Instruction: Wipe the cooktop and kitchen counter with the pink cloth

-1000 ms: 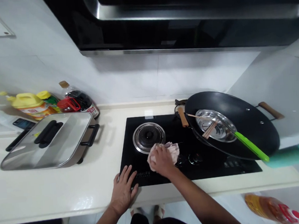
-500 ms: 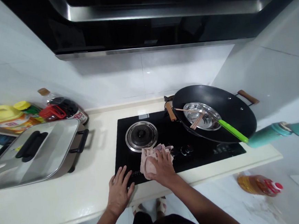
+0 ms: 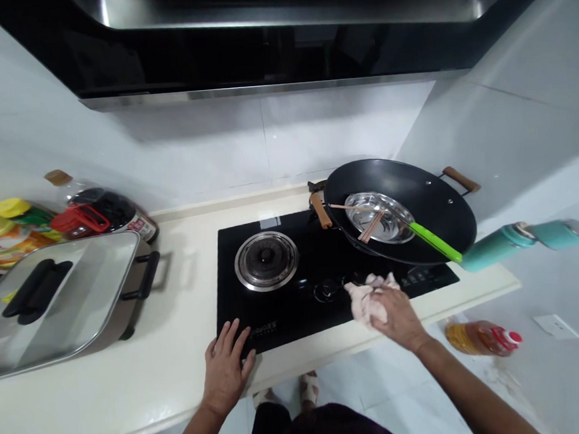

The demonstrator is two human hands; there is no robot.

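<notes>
My right grip is closed over a pale pink cloth, soft, bunched and creased, its folds poking out past my fingertips. I have it at the front edge of the black cooktop, right beside the control knobs. My left grip holds nothing; it lies flat, fingers spread wide, across the cooktop's front left corner and the desk.

The cooktop is glossy dark glass set into that shiny cream desk. White walls rise behind and to the right, with a black range hood overhead and a pale floor below.

I count one cloth, one uncovered burner, one wok with two wooden handles, one steel bowl inside it, one green-handled utensil, one lidded pan and one oil bottle on the floor.
</notes>
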